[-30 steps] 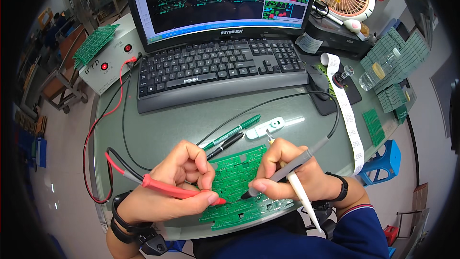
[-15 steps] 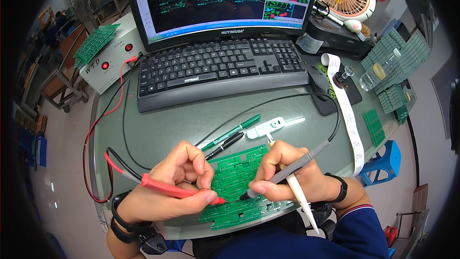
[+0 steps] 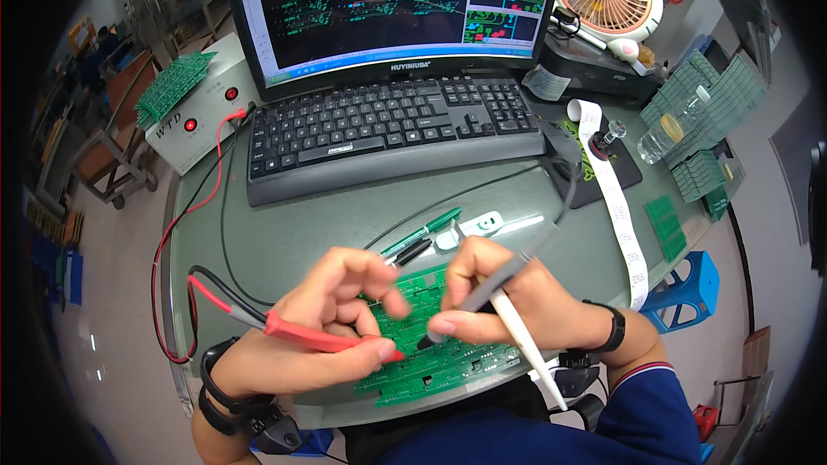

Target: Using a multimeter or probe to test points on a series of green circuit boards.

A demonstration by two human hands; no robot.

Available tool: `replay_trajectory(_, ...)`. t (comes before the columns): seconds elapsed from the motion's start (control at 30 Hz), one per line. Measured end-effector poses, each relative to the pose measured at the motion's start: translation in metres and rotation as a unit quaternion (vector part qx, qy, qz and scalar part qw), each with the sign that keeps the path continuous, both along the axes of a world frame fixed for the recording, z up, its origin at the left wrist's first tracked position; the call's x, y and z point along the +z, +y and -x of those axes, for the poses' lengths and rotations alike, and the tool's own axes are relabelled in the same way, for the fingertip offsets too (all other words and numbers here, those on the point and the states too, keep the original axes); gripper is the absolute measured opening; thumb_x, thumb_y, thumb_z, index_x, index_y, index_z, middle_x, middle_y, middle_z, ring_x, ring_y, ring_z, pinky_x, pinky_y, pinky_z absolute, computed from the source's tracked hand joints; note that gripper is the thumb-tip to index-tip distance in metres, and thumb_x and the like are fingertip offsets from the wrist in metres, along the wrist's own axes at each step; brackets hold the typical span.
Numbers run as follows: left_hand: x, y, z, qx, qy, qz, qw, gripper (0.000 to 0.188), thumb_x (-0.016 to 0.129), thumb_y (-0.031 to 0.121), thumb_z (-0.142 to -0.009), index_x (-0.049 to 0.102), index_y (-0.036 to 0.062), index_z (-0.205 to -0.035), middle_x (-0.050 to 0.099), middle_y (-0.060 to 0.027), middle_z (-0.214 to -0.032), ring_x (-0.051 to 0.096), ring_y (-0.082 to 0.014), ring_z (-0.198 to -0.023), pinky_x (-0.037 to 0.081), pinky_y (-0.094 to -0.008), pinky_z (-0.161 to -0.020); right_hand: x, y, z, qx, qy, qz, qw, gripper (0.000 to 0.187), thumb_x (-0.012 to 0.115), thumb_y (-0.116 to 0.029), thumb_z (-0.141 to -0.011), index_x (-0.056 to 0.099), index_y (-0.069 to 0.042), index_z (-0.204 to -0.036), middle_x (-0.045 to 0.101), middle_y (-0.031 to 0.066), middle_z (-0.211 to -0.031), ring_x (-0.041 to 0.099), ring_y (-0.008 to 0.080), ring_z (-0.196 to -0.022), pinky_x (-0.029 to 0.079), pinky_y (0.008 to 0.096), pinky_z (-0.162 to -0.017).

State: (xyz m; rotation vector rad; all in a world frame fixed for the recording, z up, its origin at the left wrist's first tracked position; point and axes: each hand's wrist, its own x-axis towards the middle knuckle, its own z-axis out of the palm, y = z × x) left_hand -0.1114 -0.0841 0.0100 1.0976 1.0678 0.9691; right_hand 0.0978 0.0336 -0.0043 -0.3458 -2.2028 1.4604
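Observation:
My left hand [image 3: 323,331] pinches a red test probe [image 3: 310,337] between thumb and fingers, its tip down at the green circuit board panel [image 3: 469,368]. The index finger is raised and smeared by motion. My right hand [image 3: 530,306] grips a grey-and-black test probe [image 3: 498,282], whose dark tip points down at the panel close to the red one. A white pointed stick [image 3: 527,349] is tucked in the same hand, its point toward me. Whether either tip touches the panel, I cannot tell. Both hands partly cover the panel, which lies at the table's near edge.
Beyond the panel lie a green marker [image 3: 426,231], a black pen [image 3: 412,251] and a white-green gadget [image 3: 469,229]. Farther back are a keyboard [image 3: 388,125], monitor [image 3: 362,9] and mouse [image 3: 562,146]. Probe cables run to a white box [image 3: 202,108]. A paper strip [image 3: 616,207] hangs at right.
My right hand and its probe have shifted a little left, bringing the dark tip nearer the red one. My left index finger has lifted away from the probe. The view has shifted slightly.

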Motion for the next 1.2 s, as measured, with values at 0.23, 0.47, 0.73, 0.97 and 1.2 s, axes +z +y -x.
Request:
replay_trajectory(0.23, 0.009, 0.000, 0.006, 0.009, -0.057, 0.026, 0.998, 0.028, 0.063, 0.005, -0.085, 0.049, 0.0024, -0.110, 0.062, -0.0137, -0.094, 0.066, -0.0169, -0.074, 0.054, -0.0262, -0.060, 0.044, 0.037, -0.004, 0.081, -0.086, 0.016, 0.993, 0.022, 0.061, -0.027, -0.094, 0.061, -0.005, -0.096, 0.066, 0.0068, -0.068, 0.064, 0.0141, -0.059, 0.049, 0.0285, -0.053)
replay_trajectory(0.47, -0.013, 0.004, 0.036, 0.076, -0.264, -0.140, 0.951, 0.032, 0.044, 0.027, -0.096, 0.053, 0.0034, -0.076, 0.059, -0.0152, -0.077, 0.055, -0.0155, -0.059, 0.049, -0.0279, -0.058, -0.017, 0.100, 0.035, 0.096, -0.172, -0.310, 0.930, 0.020, 0.074, -0.014, -0.076, 0.061, -0.005, -0.089, 0.068, 0.0089, -0.080, 0.067, 0.0307, -0.080, 0.050, 0.0415, -0.067)
replay_trajectory(0.73, -0.012, 0.005, 0.025, 0.164, -0.223, -0.126, 0.953, 0.034, 0.043, 0.028, -0.097, 0.059, -0.0013, -0.086, 0.062, -0.0160, -0.080, 0.060, -0.0204, -0.073, 0.051, -0.0353, -0.077, -0.030, 0.103, 0.034, 0.077, -0.212, -0.449, 0.865, 0.024, 0.069, -0.006, -0.073, 0.062, -0.008, -0.096, 0.064, 0.0101, -0.086, 0.064, 0.0315, -0.080, 0.049, 0.0427, -0.065)
replay_trajectory(0.97, 0.008, -0.001, -0.006, 0.103, -0.031, -0.048, 0.993, 0.049, 0.040, 0.039, -0.102, 0.056, -0.0053, -0.114, 0.058, -0.0079, -0.084, 0.055, -0.0116, -0.054, 0.056, -0.0311, -0.062, 0.027, 0.064, -0.003, 0.020, -0.007, 0.108, 0.994, 0.020, 0.070, -0.015, -0.088, 0.056, -0.003, -0.098, 0.061, 0.0022, -0.081, 0.062, 0.0082, -0.069, 0.049, 0.0224, -0.059)
replay_trajectory(1.2, 0.013, 0.000, -0.017, 0.049, -0.051, -0.014, 0.997, 0.046, 0.044, 0.039, -0.101, 0.056, -0.0033, -0.115, 0.052, -0.0034, -0.079, 0.049, -0.0078, -0.054, 0.052, -0.0264, -0.060, 0.034, 0.014, 0.004, 0.033, 0.103, 0.184, 0.977, 0.023, 0.072, -0.015, -0.087, 0.057, -0.002, -0.101, 0.061, 0.0035, -0.078, 0.064, 0.0103, -0.065, 0.049, 0.0210, -0.057)
